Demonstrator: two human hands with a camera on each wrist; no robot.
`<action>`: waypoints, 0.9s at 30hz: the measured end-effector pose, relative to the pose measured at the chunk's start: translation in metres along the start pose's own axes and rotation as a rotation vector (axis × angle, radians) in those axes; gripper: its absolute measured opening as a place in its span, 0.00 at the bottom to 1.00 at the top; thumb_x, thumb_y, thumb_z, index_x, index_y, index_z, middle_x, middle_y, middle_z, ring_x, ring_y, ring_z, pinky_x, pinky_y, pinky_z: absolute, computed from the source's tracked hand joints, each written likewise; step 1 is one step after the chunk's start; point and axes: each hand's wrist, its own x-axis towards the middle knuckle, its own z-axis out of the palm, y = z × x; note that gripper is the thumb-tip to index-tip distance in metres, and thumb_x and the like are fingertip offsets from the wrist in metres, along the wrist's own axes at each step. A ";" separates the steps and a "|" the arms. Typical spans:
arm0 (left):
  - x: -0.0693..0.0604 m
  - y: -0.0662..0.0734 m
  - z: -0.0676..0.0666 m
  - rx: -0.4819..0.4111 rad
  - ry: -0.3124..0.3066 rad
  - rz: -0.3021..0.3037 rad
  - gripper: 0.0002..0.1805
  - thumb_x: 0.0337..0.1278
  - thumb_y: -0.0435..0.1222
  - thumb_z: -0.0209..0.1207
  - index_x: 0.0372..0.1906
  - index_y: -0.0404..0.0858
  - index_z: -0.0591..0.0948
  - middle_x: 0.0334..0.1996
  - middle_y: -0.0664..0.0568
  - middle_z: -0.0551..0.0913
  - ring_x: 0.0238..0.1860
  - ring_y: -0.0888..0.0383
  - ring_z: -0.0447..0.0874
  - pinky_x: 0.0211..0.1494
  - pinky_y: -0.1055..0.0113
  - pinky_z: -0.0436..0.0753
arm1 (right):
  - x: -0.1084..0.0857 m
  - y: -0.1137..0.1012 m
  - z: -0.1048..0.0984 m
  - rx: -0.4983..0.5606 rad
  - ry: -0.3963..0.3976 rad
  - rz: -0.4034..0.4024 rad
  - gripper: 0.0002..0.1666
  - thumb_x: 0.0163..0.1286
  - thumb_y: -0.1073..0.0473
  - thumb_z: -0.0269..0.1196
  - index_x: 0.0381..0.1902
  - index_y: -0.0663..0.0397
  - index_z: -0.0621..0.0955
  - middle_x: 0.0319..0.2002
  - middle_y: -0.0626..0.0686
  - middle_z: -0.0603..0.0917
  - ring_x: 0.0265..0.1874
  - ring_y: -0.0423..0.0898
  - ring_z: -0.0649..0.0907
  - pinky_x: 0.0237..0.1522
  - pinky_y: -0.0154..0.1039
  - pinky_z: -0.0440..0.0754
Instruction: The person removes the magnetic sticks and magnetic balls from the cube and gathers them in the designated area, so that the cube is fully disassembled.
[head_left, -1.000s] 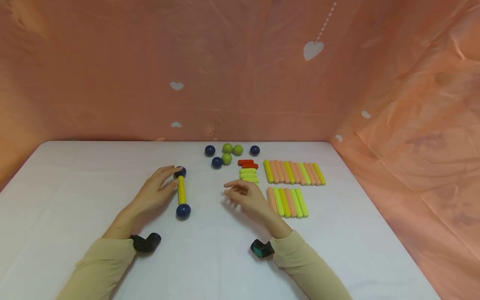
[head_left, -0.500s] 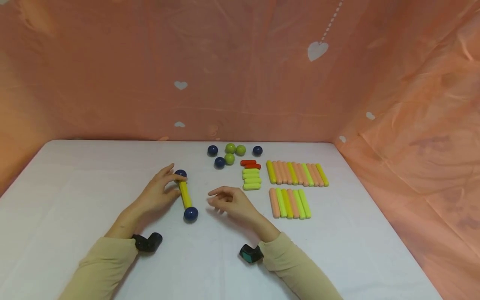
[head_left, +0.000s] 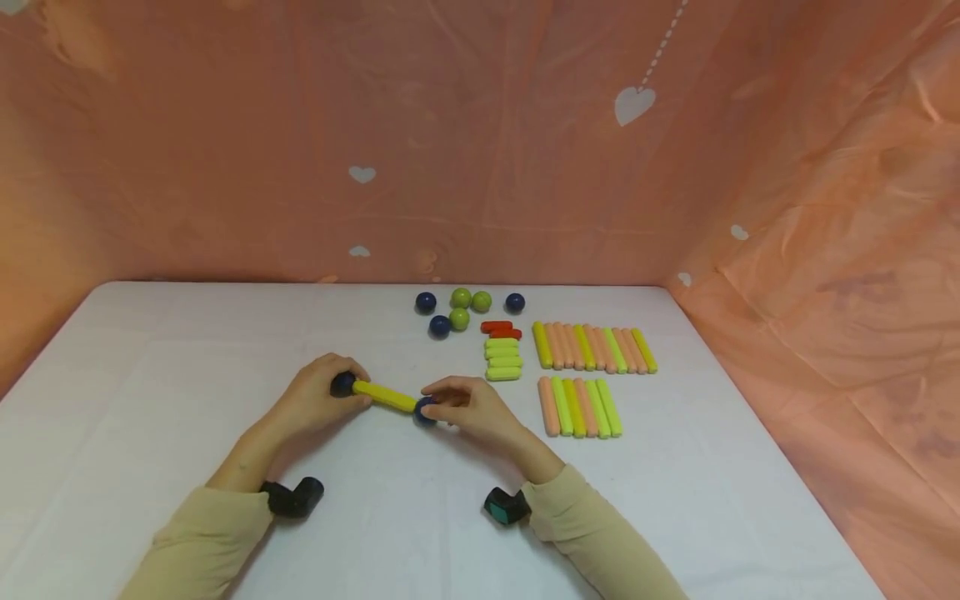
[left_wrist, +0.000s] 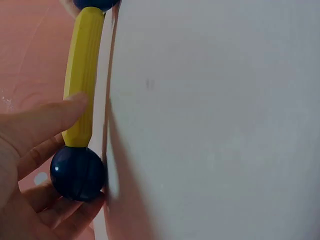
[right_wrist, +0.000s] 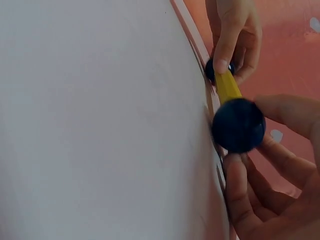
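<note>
A yellow faceted stick (head_left: 386, 397) with a dark blue ball at each end lies between the two hands, slanting slightly down to the right in the head view. My left hand (head_left: 311, 393) grips its left end, the thumb on the stick and the fingers around the left blue ball (left_wrist: 77, 173). At the other end, my right hand (head_left: 483, 412) holds the right blue ball (right_wrist: 239, 125) between thumb and fingers. The left wrist view shows the stick (left_wrist: 82, 60) joined to its near ball.
Loose blue balls (head_left: 439, 326) and green balls (head_left: 461, 297) sit at the back. Right of them lie short red sticks (head_left: 497, 326) and short lime sticks (head_left: 502, 362). Two rows of longer sticks (head_left: 592, 346) lie at the right of the white table (head_left: 187, 350).
The stick with its two balls has turned from nearly upright in the view to nearly crosswise. My left hand has tightened around one end, and my right hand has taken hold of the other ball.
</note>
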 end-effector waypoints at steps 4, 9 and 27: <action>-0.002 0.003 0.002 0.019 -0.029 -0.033 0.09 0.49 0.37 0.69 0.34 0.40 0.82 0.36 0.47 0.80 0.43 0.47 0.77 0.52 0.47 0.75 | 0.012 0.023 0.001 -0.057 0.018 -0.016 0.19 0.62 0.56 0.67 0.51 0.54 0.82 0.44 0.52 0.83 0.36 0.40 0.77 0.39 0.30 0.76; -0.007 0.008 0.010 0.017 -0.052 -0.036 0.08 0.51 0.38 0.68 0.37 0.42 0.84 0.34 0.50 0.81 0.42 0.50 0.76 0.50 0.49 0.74 | 0.020 0.028 0.000 -0.153 0.031 -0.041 0.16 0.61 0.57 0.68 0.47 0.51 0.84 0.46 0.51 0.82 0.37 0.42 0.75 0.39 0.31 0.74; -0.021 0.010 0.018 -0.030 -0.021 -0.047 0.11 0.54 0.36 0.65 0.43 0.40 0.86 0.39 0.50 0.82 0.47 0.47 0.78 0.54 0.47 0.74 | 0.022 0.031 -0.013 -0.155 0.046 -0.052 0.15 0.64 0.60 0.65 0.50 0.50 0.83 0.48 0.52 0.80 0.43 0.44 0.75 0.47 0.37 0.76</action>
